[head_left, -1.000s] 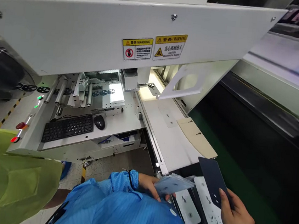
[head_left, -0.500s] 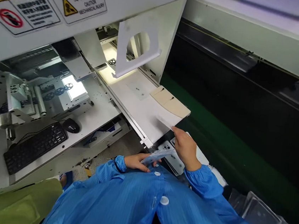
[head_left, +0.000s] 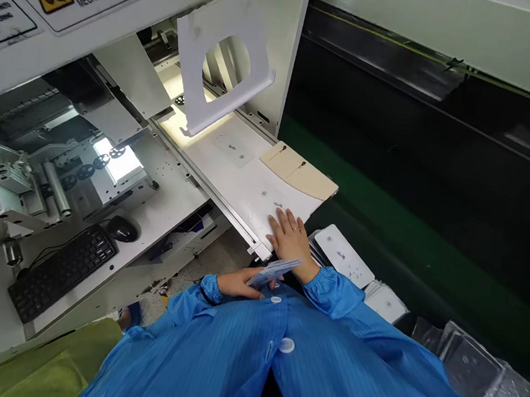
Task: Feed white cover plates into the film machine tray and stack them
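Close to my blue coat, my left hand (head_left: 237, 283) is closed round a small stack of thin bluish clear film sheets (head_left: 270, 272). My right hand (head_left: 292, 242) lies palm down with fingers spread on the near end of the white conveyor belt (head_left: 251, 187). Under and just beyond its fingertips is a thin clear sheet (head_left: 267, 200) with small dark marks; its edges barely show against the belt. Farther up the belt lies a similar clear sheet (head_left: 234, 151).
A beige plate (head_left: 299, 172) borders the belt's right side. White rounded cards (head_left: 345, 254) are stacked right of my hand, with another stack (head_left: 385, 301) beside them. A white bracket (head_left: 226, 68) hangs over the belt. A keyboard (head_left: 63, 269) and mouse (head_left: 122, 229) are on the left.
My right hand has moved forward and left from the belt's near corner, where it held a sheet, and now rests flat on the belt. The left hand still holds its stack.
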{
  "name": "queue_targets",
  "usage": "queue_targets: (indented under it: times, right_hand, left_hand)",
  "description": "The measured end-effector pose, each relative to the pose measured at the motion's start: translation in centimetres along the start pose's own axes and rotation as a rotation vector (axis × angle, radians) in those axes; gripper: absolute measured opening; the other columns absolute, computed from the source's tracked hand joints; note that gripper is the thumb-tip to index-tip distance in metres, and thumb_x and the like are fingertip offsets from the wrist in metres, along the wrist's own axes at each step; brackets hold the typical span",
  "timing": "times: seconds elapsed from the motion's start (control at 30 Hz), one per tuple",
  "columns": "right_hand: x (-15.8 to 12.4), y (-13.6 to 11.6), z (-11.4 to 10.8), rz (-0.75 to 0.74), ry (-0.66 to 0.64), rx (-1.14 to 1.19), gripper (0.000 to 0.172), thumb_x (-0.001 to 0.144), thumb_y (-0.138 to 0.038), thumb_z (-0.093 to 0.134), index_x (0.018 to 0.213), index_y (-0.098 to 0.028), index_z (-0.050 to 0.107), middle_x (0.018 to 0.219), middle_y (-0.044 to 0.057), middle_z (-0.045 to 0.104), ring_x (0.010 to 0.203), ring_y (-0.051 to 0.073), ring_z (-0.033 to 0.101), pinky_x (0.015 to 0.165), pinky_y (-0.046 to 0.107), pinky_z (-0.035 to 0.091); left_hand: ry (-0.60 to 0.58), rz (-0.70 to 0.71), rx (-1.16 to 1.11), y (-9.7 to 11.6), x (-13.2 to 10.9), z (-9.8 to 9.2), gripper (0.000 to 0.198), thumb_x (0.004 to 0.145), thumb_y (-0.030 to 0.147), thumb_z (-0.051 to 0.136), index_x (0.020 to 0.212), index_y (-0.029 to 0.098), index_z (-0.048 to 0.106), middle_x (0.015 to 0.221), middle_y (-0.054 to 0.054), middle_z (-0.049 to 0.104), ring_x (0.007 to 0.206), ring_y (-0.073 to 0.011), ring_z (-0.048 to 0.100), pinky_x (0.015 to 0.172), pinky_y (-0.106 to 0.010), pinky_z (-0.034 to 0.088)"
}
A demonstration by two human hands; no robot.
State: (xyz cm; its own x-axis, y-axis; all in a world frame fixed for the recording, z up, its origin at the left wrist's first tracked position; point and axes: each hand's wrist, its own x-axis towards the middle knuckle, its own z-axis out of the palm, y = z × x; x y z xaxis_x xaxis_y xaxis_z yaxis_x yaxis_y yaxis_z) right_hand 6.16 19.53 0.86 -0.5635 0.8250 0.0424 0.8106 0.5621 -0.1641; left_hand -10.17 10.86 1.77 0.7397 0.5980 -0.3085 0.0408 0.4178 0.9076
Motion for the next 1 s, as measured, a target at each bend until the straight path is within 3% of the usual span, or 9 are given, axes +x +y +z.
queue_targets:
  times: [0.1,0.37,0.5,0.63,0.8,1.0]
  right_hand:
    - [-0.2,-0.5,0.2,0.009,-0.033,0.029,0.054,0.089,-0.044,0.046,0.134,-0.014,0.045,0.146,0.014,0.035,0.135,0.035,0.028,0.106,0.055,0.025]
    - [0.4,-0.7,0.4,0.096,-0.042,0.042,0.063,0.088,-0.05,0.044,0.136,-0.009,0.042,0.147,0.017,0.032,0.136,0.036,0.026,0.106,0.055,0.024]
    - [1.2,-0.3,0.2,0.084,-0.049,0.044,0.062,0.089,-0.049,0.042,0.136,-0.009,0.042,0.147,0.016,0.032,0.136,0.036,0.025,0.107,0.055,0.023]
    - [1.8,-0.1,-0.1,0.081,-0.05,0.036,0.062,0.089,-0.049,0.041,0.136,-0.008,0.042,0.148,0.014,0.031,0.136,0.036,0.026,0.108,0.054,0.023]
    - [2.3,-0.1,-0.2,0.085,-0.069,0.04,0.063,0.09,-0.049,0.039,0.137,-0.007,0.04,0.148,0.015,0.03,0.136,0.037,0.024,0.108,0.054,0.022]
    - [2.7,0.0,0.3,0.072,-0.024,0.071,0.062,0.09,-0.05,0.037,0.137,-0.009,0.041,0.148,0.016,0.031,0.136,0.036,0.025,0.108,0.056,0.021]
  left_hand:
    - [0.005,-0.012,-0.006,-0.1,0.1,-0.1,0.053,0.069,0.027,0.07,0.118,0.015,0.051,0.105,-0.006,0.053,0.088,-0.0159,0.048,0.078,-0.03,0.041]
    - [0.009,-0.009,-0.037,-0.2,0.3,-0.3,0.065,0.068,0.033,0.071,0.126,0.016,0.046,0.1,-0.006,0.051,0.087,-0.0165,0.046,0.081,-0.033,0.039]
    - [-0.008,0.021,-0.07,-0.2,0.3,-0.3,0.069,0.066,0.038,0.072,0.124,0.016,0.045,0.099,-0.005,0.05,0.089,-0.0171,0.046,0.083,-0.033,0.037]
    - [0.002,0.009,-0.08,0.1,0.2,-0.3,0.071,0.062,0.045,0.074,0.122,0.02,0.046,0.098,-0.004,0.049,0.08,-0.0135,0.043,0.074,-0.029,0.037]
    - [-0.011,0.017,-0.089,0.4,0.2,-0.3,0.064,0.063,0.052,0.07,0.114,0.02,0.05,0.103,-0.005,0.049,0.081,-0.0144,0.043,0.072,-0.028,0.035]
    - [-0.005,-0.025,-0.099,0.1,0.2,-0.3,0.064,0.061,0.049,0.072,0.114,0.022,0.049,0.104,-0.004,0.049,0.084,-0.0159,0.044,0.073,-0.029,0.035]
